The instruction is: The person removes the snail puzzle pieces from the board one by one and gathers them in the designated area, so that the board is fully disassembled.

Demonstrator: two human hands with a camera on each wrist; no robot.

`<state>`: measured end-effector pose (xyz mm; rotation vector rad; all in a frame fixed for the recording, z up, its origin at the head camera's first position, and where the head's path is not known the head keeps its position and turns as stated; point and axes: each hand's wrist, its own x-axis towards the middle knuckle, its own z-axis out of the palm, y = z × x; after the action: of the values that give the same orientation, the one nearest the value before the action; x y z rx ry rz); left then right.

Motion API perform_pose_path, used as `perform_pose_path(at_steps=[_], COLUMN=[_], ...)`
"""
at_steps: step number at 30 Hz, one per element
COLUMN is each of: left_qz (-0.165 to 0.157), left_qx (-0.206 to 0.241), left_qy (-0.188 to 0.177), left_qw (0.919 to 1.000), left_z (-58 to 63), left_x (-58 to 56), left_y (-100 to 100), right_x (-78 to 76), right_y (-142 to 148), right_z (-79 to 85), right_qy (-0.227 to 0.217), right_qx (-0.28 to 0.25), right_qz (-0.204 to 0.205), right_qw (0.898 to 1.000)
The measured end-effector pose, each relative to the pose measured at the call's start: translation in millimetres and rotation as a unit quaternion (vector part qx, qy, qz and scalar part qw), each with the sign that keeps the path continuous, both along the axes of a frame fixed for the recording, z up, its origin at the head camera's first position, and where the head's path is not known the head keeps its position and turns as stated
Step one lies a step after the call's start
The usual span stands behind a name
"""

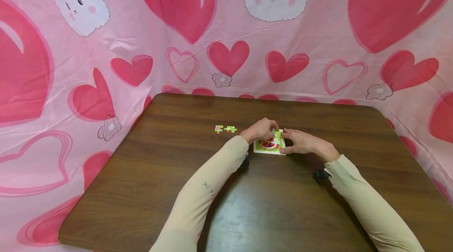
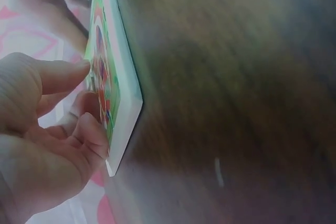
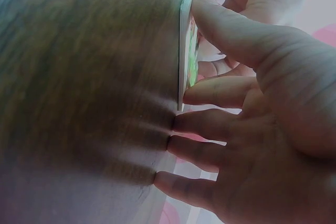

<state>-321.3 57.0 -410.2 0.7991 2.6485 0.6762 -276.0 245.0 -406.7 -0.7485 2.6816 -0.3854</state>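
A square jigsaw puzzle board (image 1: 269, 152) with a white rim and a red, green and blue picture lies on the table. My left hand (image 1: 262, 129) is over its far side, the fingers bent down to the picture. In the left wrist view, that hand's thumb and forefinger pinch a small jigsaw piece (image 2: 92, 83), mostly hidden by the fingertips. My right hand (image 1: 303, 142) rests along the board's right side. Its thumb touches the near right corner and its forefinger the far one, while the other fingers (image 3: 197, 153) stretch out with their tips on the table.
Two loose jigsaw pieces, a pink-and-green one (image 1: 218, 128) and a green one (image 1: 231, 129), lie left of the board. The brown wooden table (image 1: 170, 153) has rounded corners. A pink curtain (image 1: 247, 32) with hearts and rabbits hangs behind and beside it.
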Motion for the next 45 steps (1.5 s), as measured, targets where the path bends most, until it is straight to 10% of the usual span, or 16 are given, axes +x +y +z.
perform_pose_path(at_steps=[22, 45], left_qz=[0.056, 0.034], left_qx=[0.04, 0.026], left_qy=[-0.011, 0.007], left_qw=[0.9975, 0.9991], left_z=[-3.0, -3.5], left_x=[2.1, 8.0], left_y=[3.2, 4.2], right_x=[0.2, 1.5], right_y=[-0.6, -1.1], right_z=[0.5, 2.9], right_qy=[-0.002, -0.001], right_qx=[-0.001, 0.003], right_qz=[0.004, 0.002], right_qw=[1.0, 1.0])
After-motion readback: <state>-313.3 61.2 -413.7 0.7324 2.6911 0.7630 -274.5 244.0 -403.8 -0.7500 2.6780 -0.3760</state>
